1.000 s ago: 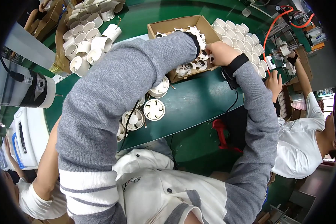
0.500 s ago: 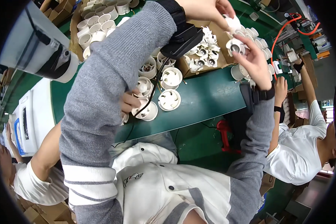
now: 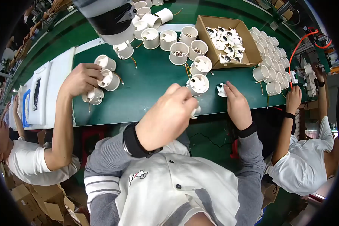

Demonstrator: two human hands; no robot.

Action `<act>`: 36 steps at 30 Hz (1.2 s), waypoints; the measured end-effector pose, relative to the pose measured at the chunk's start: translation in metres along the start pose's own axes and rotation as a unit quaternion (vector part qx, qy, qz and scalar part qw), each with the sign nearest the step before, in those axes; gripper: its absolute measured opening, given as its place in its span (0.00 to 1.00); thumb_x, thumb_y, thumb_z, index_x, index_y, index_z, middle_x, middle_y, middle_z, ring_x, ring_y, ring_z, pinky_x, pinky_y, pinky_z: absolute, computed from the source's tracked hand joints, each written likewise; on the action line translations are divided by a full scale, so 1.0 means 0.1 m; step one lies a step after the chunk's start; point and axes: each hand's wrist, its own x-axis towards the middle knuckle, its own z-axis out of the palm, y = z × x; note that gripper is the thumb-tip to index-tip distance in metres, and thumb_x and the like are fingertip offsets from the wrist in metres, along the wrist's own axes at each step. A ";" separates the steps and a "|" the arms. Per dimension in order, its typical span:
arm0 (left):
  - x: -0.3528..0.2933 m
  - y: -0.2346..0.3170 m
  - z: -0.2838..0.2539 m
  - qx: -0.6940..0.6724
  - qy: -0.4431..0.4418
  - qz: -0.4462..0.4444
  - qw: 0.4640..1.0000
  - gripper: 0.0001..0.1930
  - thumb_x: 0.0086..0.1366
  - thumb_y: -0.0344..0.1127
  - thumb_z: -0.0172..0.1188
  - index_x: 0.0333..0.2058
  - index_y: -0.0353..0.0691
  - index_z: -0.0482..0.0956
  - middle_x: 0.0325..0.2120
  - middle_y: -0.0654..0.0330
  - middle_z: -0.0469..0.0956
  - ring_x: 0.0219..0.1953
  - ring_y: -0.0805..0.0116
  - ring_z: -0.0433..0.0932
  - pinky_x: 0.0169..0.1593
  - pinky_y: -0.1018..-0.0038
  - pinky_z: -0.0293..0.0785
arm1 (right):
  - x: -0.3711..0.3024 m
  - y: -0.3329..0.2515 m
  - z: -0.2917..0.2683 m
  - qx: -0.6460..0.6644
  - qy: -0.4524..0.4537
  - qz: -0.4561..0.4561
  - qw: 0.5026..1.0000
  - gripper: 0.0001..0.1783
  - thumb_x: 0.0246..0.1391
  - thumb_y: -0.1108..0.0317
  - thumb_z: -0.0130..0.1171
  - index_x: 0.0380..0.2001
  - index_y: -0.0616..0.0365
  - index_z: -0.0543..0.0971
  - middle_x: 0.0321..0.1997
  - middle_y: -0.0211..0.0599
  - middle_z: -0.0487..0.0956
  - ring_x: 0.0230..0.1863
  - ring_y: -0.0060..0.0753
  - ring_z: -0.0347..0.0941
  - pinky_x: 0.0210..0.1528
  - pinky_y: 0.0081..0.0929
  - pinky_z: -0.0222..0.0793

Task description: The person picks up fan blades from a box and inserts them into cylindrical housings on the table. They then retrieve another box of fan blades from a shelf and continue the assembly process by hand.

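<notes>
My left hand (image 3: 167, 115) is closed on a white fan impeller (image 3: 195, 112) near the table's front edge; only part of the impeller shows past my fingers. Just to the right, my right hand (image 3: 238, 106) grips another white impeller (image 3: 221, 90) by its edge. Between and beyond my hands stands a white round fan housing (image 3: 198, 84) with an impeller inside. Behind it is a second filled housing (image 3: 202, 65). Farther back, several housings (image 3: 179, 53) show copper windings and no impeller. A cardboard box (image 3: 253, 52) of loose impellers (image 3: 226, 42) lies beyond my right hand.
Rows of white housings (image 3: 269, 62) stand at the right on the green table (image 3: 150, 84). At the left, a co-worker's hand (image 3: 83, 80) touches several filled housings (image 3: 110, 80). A dark-and-white cylinder (image 3: 111, 22) hangs overhead. Another person's hand (image 3: 293, 100) is at the right.
Both hands have come back from the box toward the table's front edge, each with an impeller. My left arm no longer covers the table's left side. The view has shifted.
</notes>
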 end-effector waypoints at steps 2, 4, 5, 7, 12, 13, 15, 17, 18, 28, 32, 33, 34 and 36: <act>-0.14 -0.27 0.11 0.029 -0.002 -0.032 0.999 0.12 0.40 0.20 0.58 0.28 0.35 0.74 0.29 0.56 0.70 0.35 0.58 0.69 0.37 0.68 0.68 | 0.00 0.03 -0.05 0.052 -0.030 0.036 0.998 0.14 0.42 0.76 0.56 0.37 0.64 0.73 0.39 0.42 0.72 0.39 0.45 0.69 0.39 0.30 0.67; -0.22 -0.55 0.15 0.043 -0.004 -0.057 0.997 0.09 0.40 0.20 0.55 0.25 0.34 0.74 0.28 0.55 0.69 0.34 0.57 0.68 0.37 0.68 0.68 | 0.08 -0.02 -0.11 0.045 -0.037 0.035 0.998 0.13 0.41 0.76 0.57 0.35 0.64 0.73 0.38 0.42 0.72 0.38 0.46 0.69 0.38 0.30 0.67; -0.21 -0.63 0.13 0.055 -0.007 -0.079 0.995 0.07 0.40 0.20 0.53 0.23 0.33 0.73 0.26 0.54 0.68 0.34 0.56 0.67 0.37 0.67 0.68 | 0.12 -0.03 -0.14 0.035 -0.043 0.036 0.998 0.12 0.40 0.77 0.57 0.33 0.63 0.73 0.36 0.42 0.71 0.37 0.46 0.69 0.37 0.31 0.67; -0.21 -0.75 0.08 0.107 0.002 -0.076 0.991 0.06 0.40 0.21 0.54 0.22 0.33 0.74 0.26 0.53 0.69 0.33 0.56 0.68 0.36 0.68 0.69 | 0.19 -0.04 -0.15 0.027 -0.050 0.037 0.998 0.11 0.39 0.77 0.58 0.31 0.63 0.74 0.35 0.42 0.71 0.36 0.46 0.69 0.37 0.32 0.67; -0.22 -0.95 -0.07 0.255 -0.050 -0.089 0.962 0.03 0.39 0.23 0.55 0.17 0.33 0.75 0.24 0.52 0.71 0.30 0.57 0.71 0.31 0.70 0.72 | 0.33 0.00 -0.15 0.051 -0.081 0.021 0.995 0.13 0.35 0.78 0.59 0.30 0.62 0.73 0.32 0.40 0.71 0.34 0.45 0.68 0.35 0.33 0.66; -0.22 -0.97 -0.09 0.278 -0.084 -0.100 0.951 0.02 0.38 0.23 0.55 0.16 0.33 0.75 0.23 0.51 0.71 0.29 0.57 0.72 0.29 0.71 0.72 | 0.36 0.01 -0.16 0.041 -0.083 0.005 0.996 0.13 0.35 0.78 0.59 0.30 0.62 0.73 0.32 0.40 0.71 0.34 0.45 0.68 0.35 0.33 0.66; -0.21 -0.99 -0.13 0.305 -0.090 -0.095 0.943 0.02 0.38 0.23 0.55 0.16 0.33 0.75 0.22 0.51 0.71 0.28 0.57 0.73 0.28 0.71 0.72 | 0.38 0.01 -0.16 0.031 -0.085 -0.008 0.996 0.14 0.35 0.78 0.59 0.31 0.62 0.73 0.32 0.40 0.71 0.34 0.45 0.69 0.35 0.33 0.66; -0.22 -1.00 -0.17 0.357 -0.097 -0.086 0.925 0.01 0.38 0.23 0.55 0.15 0.34 0.75 0.21 0.51 0.71 0.26 0.58 0.73 0.26 0.72 0.73 | 0.36 -0.01 -0.15 0.022 -0.107 0.011 0.994 0.14 0.35 0.79 0.58 0.31 0.61 0.72 0.32 0.40 0.71 0.34 0.46 0.68 0.35 0.34 0.66; -0.23 -1.00 -0.20 0.356 -0.099 -0.084 0.925 0.01 0.38 0.23 0.55 0.15 0.34 0.75 0.21 0.51 0.71 0.26 0.58 0.73 0.26 0.72 0.73 | 0.35 -0.02 -0.14 0.018 -0.118 0.021 0.993 0.14 0.35 0.79 0.58 0.32 0.61 0.72 0.32 0.39 0.71 0.33 0.46 0.68 0.35 0.34 0.66; -0.42 -1.19 -0.51 0.244 -0.102 -0.109 0.958 0.04 0.39 0.22 0.58 0.19 0.34 0.77 0.21 0.54 0.73 0.25 0.64 0.75 0.27 0.72 0.72 | 0.33 -0.34 -0.44 0.323 -0.050 0.117 0.938 0.18 0.43 0.74 0.58 0.40 0.61 0.70 0.34 0.34 0.73 0.29 0.26 0.70 0.26 0.18 0.63; -0.39 -1.10 -0.59 -0.160 -0.076 -0.215 0.960 0.06 0.44 0.19 0.58 0.24 0.32 0.77 0.26 0.56 0.75 0.26 0.71 0.75 0.26 0.76 0.72 | 0.36 -0.70 -0.24 0.752 -0.031 0.186 0.632 0.20 0.48 0.70 0.58 0.45 0.62 0.67 0.37 0.35 0.73 0.32 0.22 0.70 0.28 0.16 0.63; -0.37 -1.08 -0.60 -0.333 -0.067 -0.270 0.901 0.07 0.46 0.18 0.57 0.27 0.31 0.78 0.28 0.57 0.76 0.27 0.73 0.75 0.27 0.76 0.72 | 0.38 -0.77 -0.22 0.842 -0.074 0.177 0.504 0.20 0.49 0.72 0.57 0.46 0.62 0.67 0.39 0.36 0.73 0.34 0.24 0.71 0.30 0.19 0.65; -0.35 -1.08 -0.59 -0.335 -0.073 -0.269 0.900 0.07 0.46 0.18 0.57 0.27 0.31 0.78 0.28 0.57 0.76 0.27 0.73 0.75 0.27 0.76 0.72 | 0.39 -0.85 -0.21 0.841 -0.070 0.182 0.504 0.20 0.49 0.72 0.57 0.46 0.62 0.67 0.39 0.36 0.73 0.34 0.24 0.71 0.30 0.19 0.65; -0.32 -1.04 -0.51 -0.412 -0.027 -0.239 0.879 0.08 0.47 0.19 0.58 0.29 0.31 0.77 0.29 0.57 0.75 0.26 0.74 0.74 0.27 0.77 0.71 | 0.45 -0.97 -0.20 0.856 -0.097 0.185 0.472 0.21 0.49 0.72 0.57 0.47 0.62 0.67 0.38 0.36 0.73 0.34 0.23 0.71 0.30 0.17 0.65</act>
